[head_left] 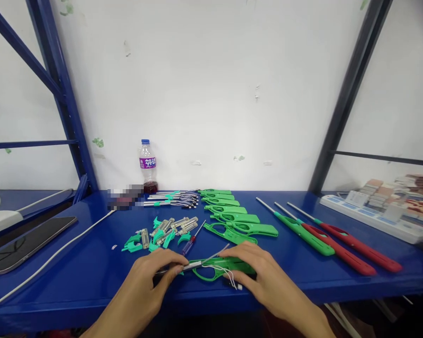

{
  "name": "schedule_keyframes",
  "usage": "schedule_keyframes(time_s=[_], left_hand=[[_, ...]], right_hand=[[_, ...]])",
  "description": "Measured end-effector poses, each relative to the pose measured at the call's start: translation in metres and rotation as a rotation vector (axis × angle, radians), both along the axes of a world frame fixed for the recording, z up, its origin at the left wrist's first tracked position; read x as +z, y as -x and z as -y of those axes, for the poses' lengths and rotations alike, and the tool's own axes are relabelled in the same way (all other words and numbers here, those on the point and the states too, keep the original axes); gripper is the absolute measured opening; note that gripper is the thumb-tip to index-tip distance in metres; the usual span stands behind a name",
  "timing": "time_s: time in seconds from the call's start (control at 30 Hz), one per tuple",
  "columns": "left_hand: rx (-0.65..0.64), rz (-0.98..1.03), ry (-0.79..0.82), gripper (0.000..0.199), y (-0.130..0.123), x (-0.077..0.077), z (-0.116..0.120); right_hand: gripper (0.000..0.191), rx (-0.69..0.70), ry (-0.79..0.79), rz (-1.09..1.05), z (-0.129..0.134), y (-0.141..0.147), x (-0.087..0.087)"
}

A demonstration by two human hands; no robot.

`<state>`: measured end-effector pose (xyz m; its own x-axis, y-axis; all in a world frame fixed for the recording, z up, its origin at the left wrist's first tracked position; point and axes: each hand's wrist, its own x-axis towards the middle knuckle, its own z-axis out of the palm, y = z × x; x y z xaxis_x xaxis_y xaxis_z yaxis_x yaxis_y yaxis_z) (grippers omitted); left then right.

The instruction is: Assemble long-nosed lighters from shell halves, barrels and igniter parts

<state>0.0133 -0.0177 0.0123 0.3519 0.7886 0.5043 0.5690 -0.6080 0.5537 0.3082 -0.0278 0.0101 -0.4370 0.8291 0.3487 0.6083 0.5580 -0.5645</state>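
Near the front edge of the blue table, my left hand [162, 270] pinches a silver metal tube [194, 265] with white wires [229, 272] trailing from its end. My right hand [259, 267] grips a green lighter shell half [206, 278] by its handle end. The tube lies against the shell's narrow end, and a thin metal strip [216, 254] slants up above it. Just beyond, a purple-handled screwdriver [189, 245] points away. Several green shell halves [238, 218] lie behind. Teal triggers [132, 244] and clear fuel tanks [169, 227] are heaped to the left.
Metal tubes with wires [162, 199] lie at the back, near a bottle [148, 162]. Green and red finished lighters [348, 251] rest at right, beside a white power strip [373, 218]. At left are a phone [28, 244] and a white cable [61, 252].
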Motion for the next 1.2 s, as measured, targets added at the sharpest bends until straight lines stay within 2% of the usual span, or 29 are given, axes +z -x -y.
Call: schedule_keyframes(time_s=[0.13,0.3,0.53,0.77,0.97,1.2], left_hand=[[-0.001,-0.019,-0.078,0.021,0.001,-0.002,-0.002],[0.016,-0.073,-0.077,0.019,0.007,-0.004,-0.007],[0.036,-0.092,-0.191,0.024,0.007,-0.005,-0.006],[0.045,-0.158,-0.199,0.033,0.006,-0.011,0.000],[0.001,-0.137,-0.264,0.029,0.009,-0.003,-0.007],[-0.022,-0.102,-0.196,0.024,0.005,-0.001,-0.009]], right_hand=[[0.021,0.019,-0.041,-0.012,0.000,0.000,0.000],[0.016,0.039,-0.085,-0.004,-0.004,0.000,-0.004],[0.018,0.054,-0.114,-0.004,-0.004,-0.001,-0.005],[0.020,0.056,-0.126,0.002,-0.004,-0.001,-0.005],[0.016,0.044,-0.142,-0.029,-0.002,0.001,-0.005],[0.016,0.046,-0.140,-0.015,-0.001,0.002,-0.001]])
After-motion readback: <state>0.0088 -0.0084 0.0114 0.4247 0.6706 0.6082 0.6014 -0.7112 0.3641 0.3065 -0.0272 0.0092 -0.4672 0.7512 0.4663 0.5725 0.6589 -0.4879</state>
